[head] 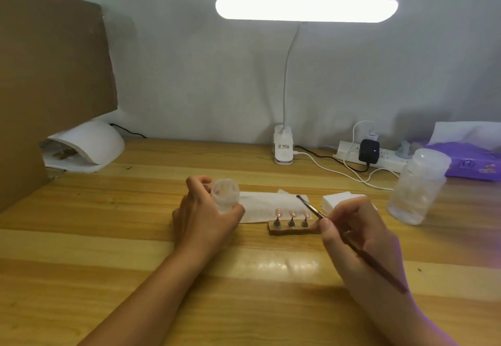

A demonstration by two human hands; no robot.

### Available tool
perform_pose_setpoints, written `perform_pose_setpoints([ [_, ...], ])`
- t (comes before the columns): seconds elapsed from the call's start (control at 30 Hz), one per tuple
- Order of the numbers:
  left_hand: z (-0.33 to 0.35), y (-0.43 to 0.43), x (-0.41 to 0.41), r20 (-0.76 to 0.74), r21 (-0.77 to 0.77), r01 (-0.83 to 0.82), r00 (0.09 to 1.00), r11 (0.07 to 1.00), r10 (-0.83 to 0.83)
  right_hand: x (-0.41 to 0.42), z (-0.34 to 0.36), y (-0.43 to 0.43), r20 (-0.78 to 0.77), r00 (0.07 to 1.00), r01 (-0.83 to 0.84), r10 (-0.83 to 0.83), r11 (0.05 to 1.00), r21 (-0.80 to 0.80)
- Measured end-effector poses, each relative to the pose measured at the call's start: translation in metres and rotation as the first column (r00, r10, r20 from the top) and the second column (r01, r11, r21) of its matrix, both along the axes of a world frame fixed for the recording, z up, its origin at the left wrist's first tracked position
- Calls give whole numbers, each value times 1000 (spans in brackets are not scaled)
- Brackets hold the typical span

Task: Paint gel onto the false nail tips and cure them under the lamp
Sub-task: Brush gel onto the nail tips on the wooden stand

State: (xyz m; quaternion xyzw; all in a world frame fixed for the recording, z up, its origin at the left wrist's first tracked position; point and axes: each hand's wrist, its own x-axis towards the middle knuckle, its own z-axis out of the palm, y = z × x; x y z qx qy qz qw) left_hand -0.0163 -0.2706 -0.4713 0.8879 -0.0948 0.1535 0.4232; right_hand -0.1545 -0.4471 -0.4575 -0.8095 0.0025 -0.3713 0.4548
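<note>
Three pinkish false nail tips [292, 214] stand on small dark pegs on a brown holder [291, 230] at the table's middle. My left hand [202, 217] grips a small clear gel jar [225, 196], tilted with its open mouth toward me, left of the holder. My right hand [355, 233] pinches a thin dark brush [311, 207]; its bristle tip hovers above and behind the rightmost nail tip. The white curing lamp [90, 143] sits at the far left, partly hidden by a cardboard sheet.
A white tissue [260, 204] lies behind the holder, with a stack of white pads [339, 200] to its right. A large clear jar [417, 185], a power strip [379, 154], a purple tissue pack [471, 161] and a clip desk lamp [283, 145] stand at the back. Cardboard [51, 74] walls off the left.
</note>
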Motion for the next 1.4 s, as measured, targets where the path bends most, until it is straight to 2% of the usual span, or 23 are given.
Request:
perform_pose_setpoints([
  [0.1,-2,0,3,-68,43,-14,998,999,17,6,-6,-3,-90,995,-36,40,998,42],
  [0.3,-6,-4,1,-36,79,0,999,997,3,10,-7,-4,-174,975,-103,140,973,207],
  [0.37,-3,-5,-3,172,57,-10,985,998,0,10,-6,-4,-171,969,-130,180,954,269],
  [0.43,1,-9,-11,431,39,35,901,999,-49,9,-5,-5,-167,960,-149,223,918,367],
  [0.5,5,-16,-24,496,76,140,854,987,-159,9,-4,-6,-157,956,-146,250,863,483],
  [0.6,-1,-28,-37,302,198,259,902,945,-310,9,-4,-7,-124,953,-138,277,760,635],
  [0.67,-8,-30,-37,168,230,286,930,930,-328,11,-3,-7,-96,954,-136,286,691,710],
  [0.8,-8,-29,-27,-6,223,348,935,910,-356,18,-3,-10,-46,963,-117,267,564,818],
  [0.9,-4,-30,-22,-56,155,373,928,915,-368,20,-2,-11,-18,965,-118,260,499,858],
  [1.0,-6,-31,-20,-69,143,371,929,918,-364,21,-3,-10,-12,963,-131,271,507,852],
  [1.17,-6,-31,-21,-58,102,387,922,916,-383,23,-3,-7,-83,954,-115,286,613,782],
  [1.3,-5,-32,-24,11,119,398,915,910,-402,21,-3,-4,-133,948,-108,289,685,720],
  [1.4,-6,-33,-28,79,162,393,909,905,-409,19,-3,-4,-131,941,-130,312,691,711],
])
